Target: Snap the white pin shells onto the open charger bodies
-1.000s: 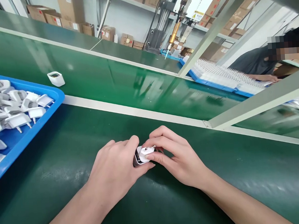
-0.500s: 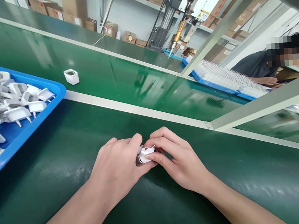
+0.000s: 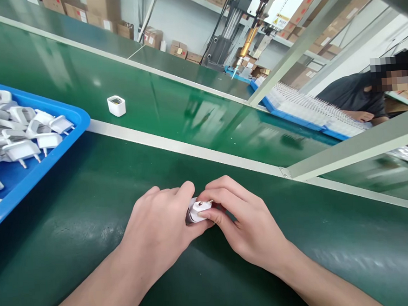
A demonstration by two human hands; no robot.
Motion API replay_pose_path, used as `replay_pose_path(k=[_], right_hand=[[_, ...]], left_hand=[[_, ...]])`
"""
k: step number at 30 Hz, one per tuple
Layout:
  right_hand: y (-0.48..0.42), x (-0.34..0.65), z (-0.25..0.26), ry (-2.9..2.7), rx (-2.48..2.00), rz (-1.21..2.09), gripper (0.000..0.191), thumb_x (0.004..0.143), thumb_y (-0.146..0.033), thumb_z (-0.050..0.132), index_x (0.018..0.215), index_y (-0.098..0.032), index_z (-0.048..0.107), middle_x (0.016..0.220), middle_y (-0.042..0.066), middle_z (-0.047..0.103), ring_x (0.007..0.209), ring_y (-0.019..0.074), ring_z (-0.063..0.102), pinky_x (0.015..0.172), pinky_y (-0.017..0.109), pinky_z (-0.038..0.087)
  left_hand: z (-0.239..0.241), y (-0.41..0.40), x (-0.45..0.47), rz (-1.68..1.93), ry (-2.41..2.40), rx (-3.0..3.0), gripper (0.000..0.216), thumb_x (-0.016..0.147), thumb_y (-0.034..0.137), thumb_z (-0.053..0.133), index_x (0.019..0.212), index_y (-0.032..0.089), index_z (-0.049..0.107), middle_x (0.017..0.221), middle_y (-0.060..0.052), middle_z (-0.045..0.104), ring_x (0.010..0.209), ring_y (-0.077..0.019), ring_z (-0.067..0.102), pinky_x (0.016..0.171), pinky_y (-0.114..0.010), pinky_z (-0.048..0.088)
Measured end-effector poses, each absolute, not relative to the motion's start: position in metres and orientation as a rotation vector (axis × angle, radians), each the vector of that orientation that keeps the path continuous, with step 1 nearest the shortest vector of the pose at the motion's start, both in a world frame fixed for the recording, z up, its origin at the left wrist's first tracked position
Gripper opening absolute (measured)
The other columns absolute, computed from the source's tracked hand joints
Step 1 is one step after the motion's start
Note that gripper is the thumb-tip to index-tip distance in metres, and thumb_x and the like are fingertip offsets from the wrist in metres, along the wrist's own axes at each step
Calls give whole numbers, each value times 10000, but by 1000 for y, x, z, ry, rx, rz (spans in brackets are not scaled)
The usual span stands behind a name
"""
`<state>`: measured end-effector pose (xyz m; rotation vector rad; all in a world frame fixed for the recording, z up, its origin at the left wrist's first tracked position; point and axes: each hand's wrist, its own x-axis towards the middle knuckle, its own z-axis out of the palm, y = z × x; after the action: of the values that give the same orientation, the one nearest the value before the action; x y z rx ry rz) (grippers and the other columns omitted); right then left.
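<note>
Between my two hands is a white plug adapter housing (image 3: pixel 200 211) with round metal pins at its right end. My left hand (image 3: pixel 161 221) is closed around its left side, its fingers mostly hidden behind the back of the hand. With thumb and fingertips my right hand (image 3: pixel 241 215) pinches the pin end. A dark strip shows along the adapter's left edge; what it is I cannot make out. Both hands are held over the green work surface (image 3: pixel 157 287).
At left a blue tray (image 3: pixel 79 117) holds several white plug housings (image 3: pixel 22 149). One white charger case (image 3: pixel 117 106) stands on the green belt (image 3: pixel 173 113) beyond a pale rail (image 3: pixel 190 149). A metal post crosses at right, near a co-worker (image 3: pixel 354 98) behind blue trays with white parts.
The white charger case on the belt has shifted to the right. My hands stay almost in place around the adapter.
</note>
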<state>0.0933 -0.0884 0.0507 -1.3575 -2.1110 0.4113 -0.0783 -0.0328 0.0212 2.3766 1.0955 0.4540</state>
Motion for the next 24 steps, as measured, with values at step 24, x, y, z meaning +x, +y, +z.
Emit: replay_pose_path(k=[24], right_hand=[[-101, 104, 55, -1515, -1076, 700, 142, 926, -200, 777, 1055, -258, 767, 946, 55, 694, 831, 183, 678, 600, 238, 574]], left_hand=[[50, -26, -98, 395, 669, 1438, 426, 940, 642, 576, 1152, 309, 734, 1074, 3, 658, 983, -192, 553, 827, -265, 405]])
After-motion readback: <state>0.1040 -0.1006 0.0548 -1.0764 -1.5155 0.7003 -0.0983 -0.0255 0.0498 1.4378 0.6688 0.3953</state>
